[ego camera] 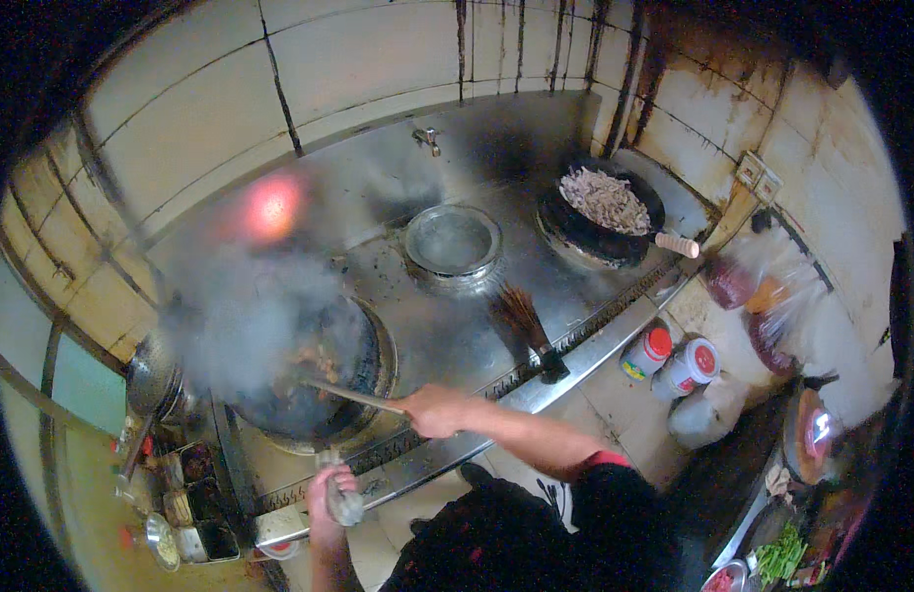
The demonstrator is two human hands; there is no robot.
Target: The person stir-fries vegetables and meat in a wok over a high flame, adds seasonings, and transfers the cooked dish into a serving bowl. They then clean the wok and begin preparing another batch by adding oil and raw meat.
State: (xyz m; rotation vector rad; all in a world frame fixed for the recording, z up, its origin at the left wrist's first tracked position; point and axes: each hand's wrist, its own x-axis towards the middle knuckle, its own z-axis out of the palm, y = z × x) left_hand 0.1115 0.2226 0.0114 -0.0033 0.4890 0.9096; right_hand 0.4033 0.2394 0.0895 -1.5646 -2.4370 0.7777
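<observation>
Thick steam rises from a large black wok (360, 370) on the left burner, hiding much of its inside. Brownish food pieces (322, 362) show through the haze. Wrapped in a greyish cloth (346, 509), my left hand (331, 490) grips the wok's handle (328, 459) at the near rim. My right hand (436, 411) is closed around the long shaft of a cooking utensil (349, 392), probably a ladle or wok spatula. Its head is down among the food and cannot be made out clearly.
A steaming round pot (453, 240) sits mid-range. Right of it, a black wok (653, 196) holds sliced pieces. A bamboo wok brush (527, 318) lies near the front edge. Seasoning containers (194, 507) and a strainer (150, 374) flank the left. Jars (685, 366) stand right, below the range.
</observation>
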